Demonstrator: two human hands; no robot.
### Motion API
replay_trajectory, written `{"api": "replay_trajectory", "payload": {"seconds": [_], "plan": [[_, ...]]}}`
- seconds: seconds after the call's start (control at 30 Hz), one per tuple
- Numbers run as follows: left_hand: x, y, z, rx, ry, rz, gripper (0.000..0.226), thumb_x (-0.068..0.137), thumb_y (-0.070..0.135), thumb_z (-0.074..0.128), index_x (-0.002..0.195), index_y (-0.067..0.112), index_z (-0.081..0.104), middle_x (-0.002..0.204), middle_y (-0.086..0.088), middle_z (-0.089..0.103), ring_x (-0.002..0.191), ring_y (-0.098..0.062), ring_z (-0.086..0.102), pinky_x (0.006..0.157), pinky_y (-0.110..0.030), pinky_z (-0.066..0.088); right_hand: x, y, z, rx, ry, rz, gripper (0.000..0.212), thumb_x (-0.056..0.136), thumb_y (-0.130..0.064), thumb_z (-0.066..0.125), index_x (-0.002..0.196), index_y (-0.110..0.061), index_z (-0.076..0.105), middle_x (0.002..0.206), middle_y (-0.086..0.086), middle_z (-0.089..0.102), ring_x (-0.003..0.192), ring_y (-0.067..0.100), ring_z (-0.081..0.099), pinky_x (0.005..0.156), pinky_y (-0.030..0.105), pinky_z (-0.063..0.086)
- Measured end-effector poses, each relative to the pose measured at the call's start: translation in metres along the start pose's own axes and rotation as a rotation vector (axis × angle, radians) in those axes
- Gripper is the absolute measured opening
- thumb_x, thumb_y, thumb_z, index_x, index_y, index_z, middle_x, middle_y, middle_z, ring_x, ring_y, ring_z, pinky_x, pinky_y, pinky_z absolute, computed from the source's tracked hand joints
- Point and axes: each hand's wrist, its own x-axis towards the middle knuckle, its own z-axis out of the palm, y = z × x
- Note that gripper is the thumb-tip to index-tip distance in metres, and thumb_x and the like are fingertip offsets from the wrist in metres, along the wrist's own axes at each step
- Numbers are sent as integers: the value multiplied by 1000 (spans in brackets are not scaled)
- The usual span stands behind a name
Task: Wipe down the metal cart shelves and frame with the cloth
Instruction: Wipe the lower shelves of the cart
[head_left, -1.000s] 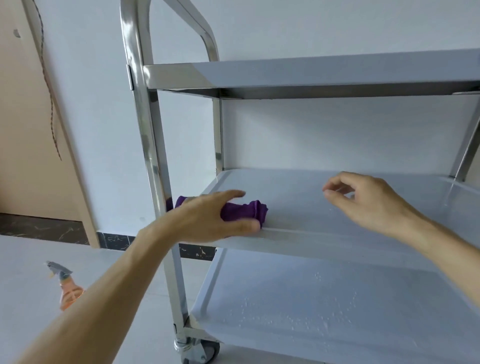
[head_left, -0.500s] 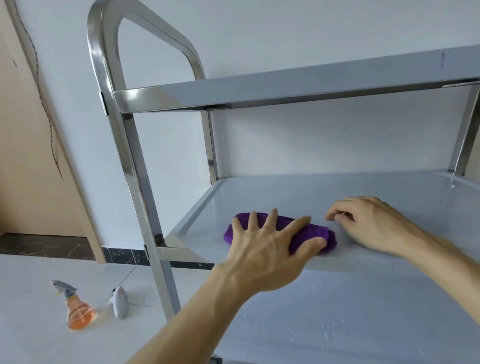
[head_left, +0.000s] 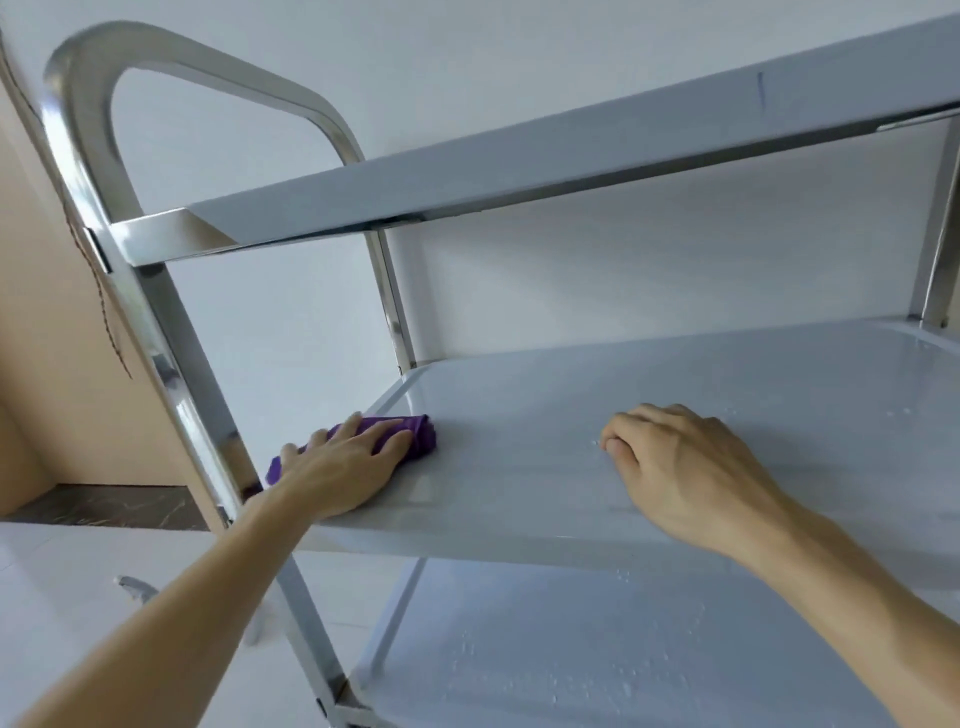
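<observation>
Head cam: my left hand (head_left: 345, 467) is flat, fingers spread, pressing the purple cloth (head_left: 410, 434) onto the middle shelf (head_left: 519, 467), lower left of frame. My right hand (head_left: 675, 467) rests loosely curled on that shelf, holding nothing.

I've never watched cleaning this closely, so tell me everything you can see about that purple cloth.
The purple cloth is soft fabric, bunched into a thick wad. It lies on the middle shelf of the metal cart, near its left front corner. The left hand presses flat on it, fingers spread, hiding most of it. The right hand rests apart, not touching it.
</observation>
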Motion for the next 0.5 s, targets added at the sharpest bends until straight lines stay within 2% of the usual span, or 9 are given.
{"api": "replay_trajectory", "payload": {"seconds": [0.07, 0.13, 0.2, 0.3, 0.37, 0.43, 0.5], "plan": [[-15, 29, 1, 11, -4, 201, 46, 97, 62, 9, 141, 60, 20, 153, 18, 28, 143, -25, 28, 112, -56, 24, 2, 1, 1, -9, 10, 1, 28, 104, -34, 30, 113, -32, 57, 114, -10, 61, 108, 21, 55, 84, 36, 43], [-36, 62, 4, 11, -25, 379, 39, 101, 58, 8, 139, 63, 12, 159, 23, 14, 149, -21, 16, 117, -55, 16, 2, 3, 0, 1, 6, 7, 26, 104, -30, 33, 112, -32, 58, 114, -12, 62, 108, 21, 55, 82, 35, 42], [-53, 86, 7, -48, -64, 442, 41, 100, 61, 4, 140, 67, 8, 162, 24, 2, 152, -16, 5, 120, -53, 6, 2, 8, -1, 51, -13, 25, 25, 102, -25, 37, 112, -32, 59, 114, -13, 63, 108, 19, 56, 79, 33, 40], [-60, 90, 5, -116, -68, 454, 46, 99, 61, 1, 144, 63, 10, 164, 21, 4, 152, -11, 4, 122, -46, 4, 2, 20, -10, 182, -88, 34, 23, 100, -26, 41, 109, -36, 60, 113, -12, 66, 103, 20, 60, 85, 35, 48], [-49, 80, 0, -92, -33, 467, 46, 105, 48, 13, 151, 49, 12, 164, 18, 5, 151, -9, 6, 120, -41, 11, 0, 34, -19, 227, -86, 40, 22, 99, -27, 44, 110, -36, 61, 113, -12, 67, 104, 20, 61, 90, 38, 51], [-22, 64, -2, -30, -24, 454, 49, 108, 30, 22, 157, 28, 14, 165, 11, 9, 151, -14, 9, 121, -41, 19, -6, 50, -26, 142, -53, 47, 24, 97, -27, 46, 114, -35, 61, 118, -14, 66, 109, 19, 61, 93, 37, 50], [14, 42, -3, 8, -42, 302, 48, 108, 28, 19, 156, 26, 17, 164, 9, 14, 149, -19, 16, 119, -47, 25, -12, 63, -29, 51, -30, 46, 24, 99, -31, 46, 116, -34, 62, 123, -16, 65, 114, 15, 60, 96, 32, 47]]}}
